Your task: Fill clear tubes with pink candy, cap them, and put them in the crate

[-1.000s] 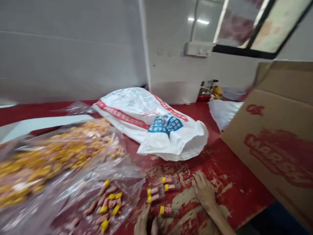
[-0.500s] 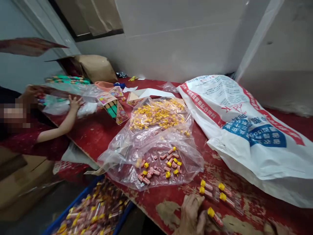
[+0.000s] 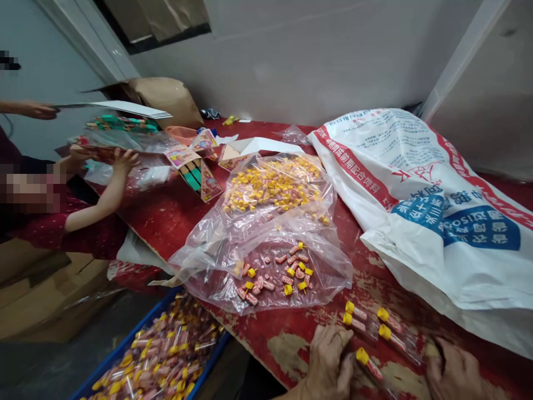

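Observation:
My left hand point(image 3: 327, 358) rests on the table near its front edge, fingers curled; whatever they might hold is hidden. Just right of it lies a clear tube point(image 3: 368, 364) with a yellow cap and pink candy-like pieces inside. Beyond my fingertips are two similar tubes point(image 3: 353, 316) side by side, and another pair point(image 3: 395, 333) lies farther right. My right hand point(image 3: 453, 369) is curled on the table beside the clear ends of that pair; its grip is hidden too.
A clear plastic bag point(image 3: 266, 222) holds many yellow caps and pink pieces. A large white printed sack point(image 3: 416, 183) lies right. Below the table edge stands a blue crate point(image 3: 120, 350) of filled tubes. Another person's hand point(image 3: 125, 161) holds cardboard near a triangular box point(image 3: 195, 172); a further hand point(image 3: 41, 110) grips a board.
My right hand has come farther into view from the lower right. My left hand stays beside the tubes. At the left, the raised board has swung to show its white side.

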A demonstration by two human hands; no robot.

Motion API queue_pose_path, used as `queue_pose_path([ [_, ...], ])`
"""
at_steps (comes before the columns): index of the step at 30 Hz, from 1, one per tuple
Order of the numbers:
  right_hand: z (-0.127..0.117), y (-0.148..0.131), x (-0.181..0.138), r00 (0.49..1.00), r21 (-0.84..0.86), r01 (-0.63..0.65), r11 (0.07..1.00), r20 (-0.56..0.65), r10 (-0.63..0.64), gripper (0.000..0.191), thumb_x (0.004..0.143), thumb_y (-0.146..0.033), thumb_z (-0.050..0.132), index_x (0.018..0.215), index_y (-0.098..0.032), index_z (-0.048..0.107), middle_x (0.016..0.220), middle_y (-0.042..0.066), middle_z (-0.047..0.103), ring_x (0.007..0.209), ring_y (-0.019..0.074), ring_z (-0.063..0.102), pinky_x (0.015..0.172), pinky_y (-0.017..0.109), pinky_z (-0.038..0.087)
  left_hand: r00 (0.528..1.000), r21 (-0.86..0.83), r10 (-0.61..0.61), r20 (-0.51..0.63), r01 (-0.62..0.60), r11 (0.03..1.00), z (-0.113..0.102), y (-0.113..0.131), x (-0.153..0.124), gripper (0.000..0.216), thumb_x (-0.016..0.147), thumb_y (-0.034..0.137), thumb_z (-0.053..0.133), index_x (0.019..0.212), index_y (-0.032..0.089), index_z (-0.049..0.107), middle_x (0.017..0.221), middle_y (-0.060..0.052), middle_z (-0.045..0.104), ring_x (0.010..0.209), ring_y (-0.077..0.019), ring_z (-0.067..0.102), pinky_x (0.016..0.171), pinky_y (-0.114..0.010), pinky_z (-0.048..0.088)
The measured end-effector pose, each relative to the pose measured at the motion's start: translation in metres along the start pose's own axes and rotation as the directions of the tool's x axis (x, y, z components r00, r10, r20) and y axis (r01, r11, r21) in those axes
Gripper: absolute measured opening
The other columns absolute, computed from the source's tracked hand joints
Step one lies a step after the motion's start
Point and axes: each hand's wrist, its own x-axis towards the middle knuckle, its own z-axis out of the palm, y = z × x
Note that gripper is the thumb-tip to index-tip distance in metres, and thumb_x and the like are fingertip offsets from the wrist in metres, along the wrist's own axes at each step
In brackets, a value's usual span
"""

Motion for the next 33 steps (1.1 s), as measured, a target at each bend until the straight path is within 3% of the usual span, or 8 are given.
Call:
queue_pose_path([
  [4, -0.003, -0.007, 0.0, 0.998, -0.119, -0.052, 0.992, 0.016, 0.054, 0.024, 0.089, -0.027, 0.045, 0.101, -0.012, 0.06, 0.087, 0.008, 0.06, 0.06, 0.0156, 0.051, 0.051, 0.027, 0.033, 0.99, 0.0, -0.123, 0.075, 0.124, 0.992, -0.007, 0.012, 0.004, 0.035, 0.078, 0.007, 0.046, 0.11, 0.018, 0.054, 0.096, -0.007, 0.066, 0.087, -0.0193, 0.06, 0.077, -0.034, 0.045],
  [11, -0.003, -0.007, -0.001, 0.959, -0.12, -0.22, 0.968, 0.155, 0.237, 0.024, 0.087, -0.027, 0.048, 0.102, -0.016, 0.063, 0.094, 0.007, 0.06, 0.067, 0.0145, 0.052, 0.06, 0.027, 0.036, 0.977, 0.001, -0.144, 0.156, 0.146, 0.989, -0.003, 0.006, 0.004, 0.031, 0.084, 0.013, 0.049, 0.114, 0.016, 0.056, 0.102, -0.01, 0.066, 0.095, -0.021, 0.06, 0.08, -0.036, 0.046],
  [16, -0.01, -0.005, -0.001, 0.961, 0.096, -0.268, 0.959, 0.1, 0.259, 0.028, 0.088, -0.024, 0.043, 0.107, -0.016, 0.062, 0.103, 0.008, 0.061, 0.086, 0.0171, 0.058, 0.071, 0.027, 0.043, 0.989, -0.045, -0.121, 0.081, 0.125, 0.991, -0.002, 0.003, -0.001, 0.036, 0.085, 0.01, 0.047, 0.119, 0.018, 0.051, 0.107, -0.009, 0.061, 0.101, -0.0189, 0.058, 0.086, -0.036, 0.048],
  [20, -0.014, -0.005, 0.0, 0.98, 0.367, -0.195, 0.91, 0.05, 0.19, 0.037, 0.089, -0.031, 0.046, 0.121, -0.016, 0.055, 0.116, 0.012, 0.056, 0.106, 0.0228, 0.054, 0.09, 0.036, 0.043, 0.994, -0.046, -0.106, -0.011, 0.106, 0.993, -0.003, 0.002, 0.006, 0.039, 0.086, 0.009, 0.045, 0.123, 0.019, 0.049, 0.113, -0.01, 0.055, 0.107, -0.018, 0.055, 0.09, -0.035, 0.049],
  [24, -0.013, -0.018, 0.009, 0.98, 0.449, -0.073, 0.891, 0.198, -0.019, 0.056, 0.088, -0.033, 0.044, 0.141, -0.016, 0.033, 0.135, 0.016, 0.044, 0.122, 0.0286, 0.042, 0.099, 0.048, 0.035, 0.995, 0.044, 0.072, 0.076, -0.075, 0.996, -0.003, -0.003, 0.029, 0.046, 0.085, 0.007, 0.043, 0.129, 0.018, 0.046, 0.117, -0.012, 0.057, 0.113, -0.0204, 0.051, 0.097, -0.039, 0.045],
  [27, -0.014, -0.031, 0.018, 0.955, 0.399, 0.004, 0.917, 0.27, -0.122, 0.059, 0.086, -0.029, 0.044, 0.141, -0.014, 0.031, 0.135, 0.016, 0.044, 0.122, 0.0294, 0.04, 0.098, 0.05, 0.032, 0.92, 0.127, 0.252, 0.299, -0.3, 0.945, 0.001, -0.011, 0.047, 0.054, 0.08, 0.007, 0.042, 0.134, 0.013, 0.044, 0.129, -0.015, 0.054, 0.126, -0.0251, 0.042, 0.102, -0.043, 0.038],
  [29, -0.014, -0.038, 0.022, 0.936, 0.371, 0.023, 0.928, 0.317, -0.15, 0.057, 0.084, -0.024, 0.044, 0.138, -0.012, 0.033, 0.129, 0.015, 0.049, 0.118, 0.0288, 0.041, 0.097, 0.05, 0.032, 0.873, 0.212, 0.304, 0.38, -0.402, 0.891, 0.007, -0.02, 0.054, 0.056, 0.076, 0.007, 0.043, 0.132, 0.012, 0.048, 0.131, -0.015, 0.054, 0.126, -0.027, 0.041, 0.102, -0.044, 0.035],
  [33, -0.006, -0.044, 0.026, 0.942, 0.337, 0.014, 0.941, 0.311, -0.125, 0.059, 0.078, -0.019, 0.044, 0.136, -0.01, 0.035, 0.119, 0.015, 0.053, 0.107, 0.0269, 0.046, 0.093, 0.05, 0.037, 0.839, 0.343, 0.336, 0.427, -0.494, 0.798, 0.022, -0.04, 0.06, 0.054, 0.075, 0.004, 0.044, 0.125, 0.015, 0.056, 0.123, -0.011, 0.061, 0.112, -0.0253, 0.051, 0.093, -0.041, 0.036],
])
